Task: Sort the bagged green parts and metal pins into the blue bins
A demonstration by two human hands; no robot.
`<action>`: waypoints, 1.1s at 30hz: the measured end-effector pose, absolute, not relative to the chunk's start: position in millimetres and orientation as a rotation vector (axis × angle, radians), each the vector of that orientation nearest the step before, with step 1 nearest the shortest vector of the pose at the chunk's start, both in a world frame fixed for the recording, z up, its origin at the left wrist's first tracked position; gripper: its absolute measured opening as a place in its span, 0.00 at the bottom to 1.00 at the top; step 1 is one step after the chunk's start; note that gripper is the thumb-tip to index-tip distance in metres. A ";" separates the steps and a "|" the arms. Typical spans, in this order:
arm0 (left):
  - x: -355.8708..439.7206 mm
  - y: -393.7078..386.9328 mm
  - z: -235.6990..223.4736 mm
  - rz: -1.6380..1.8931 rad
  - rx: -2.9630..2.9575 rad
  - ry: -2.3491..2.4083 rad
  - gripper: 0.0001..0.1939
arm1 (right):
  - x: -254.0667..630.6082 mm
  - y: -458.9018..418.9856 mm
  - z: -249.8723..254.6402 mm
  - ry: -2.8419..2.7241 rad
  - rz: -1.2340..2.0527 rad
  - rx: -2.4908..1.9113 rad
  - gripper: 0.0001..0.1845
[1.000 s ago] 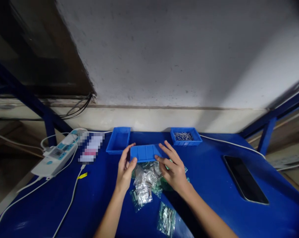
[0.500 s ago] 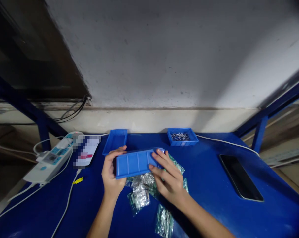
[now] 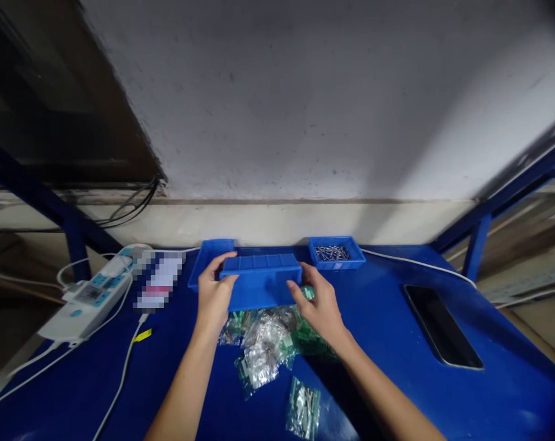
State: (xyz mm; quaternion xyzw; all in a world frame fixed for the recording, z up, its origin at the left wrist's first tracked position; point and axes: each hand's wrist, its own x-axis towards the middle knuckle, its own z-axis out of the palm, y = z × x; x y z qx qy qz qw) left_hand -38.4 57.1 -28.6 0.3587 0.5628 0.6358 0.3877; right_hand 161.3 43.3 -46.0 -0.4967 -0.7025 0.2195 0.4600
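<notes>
Head view, two hands (image 3: 214,295) (image 3: 322,306) holding one blue bin (image 3: 261,291), two bins (image 3: 339,266) (image 3: 196,264) behind, one lone bag (image 3: 303,409), perhaps several heaped bags (image 3: 264,352)

2 hands (image 3: 214,295) facing, fingers (image 3: 221,260) bent, forearms (image 3: 184,380) converging

A grey, speckled wall (image 3: 268,110) fills 11 to 1 o'clock, with a broad shadow (image 3: 419,135) slanting across it towards 2. At 10 o'clock is a dark window (image 3: 29,92) with a brown frame (image 3: 109,110). A cream band (image 3: 277,222) runs along the wall's foot. One blue post (image 3: 76,251) stands near 9 o'clock, a second post (image 3: 476,248) near 3. A glossy blue table (image 3: 383,306) spreads around 6.
</notes>
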 end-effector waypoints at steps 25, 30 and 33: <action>-89.8 71.0 -81.1 0.378 2.273 2.135 0.24 | 156.9 112.2 -88.2 -2.346 -0.156 -1.410 0.15; -116.7 73.9 -80.3 0.196 2.417 1.926 0.29 | 168.1 120.3 -88.0 -2.267 -0.314 -1.500 0.10; -123.4 79.7 -77.6 0.160 2.351 1.986 0.32 | 169.7 119.0 -91.8 -2.218 -0.305 -1.525 0.11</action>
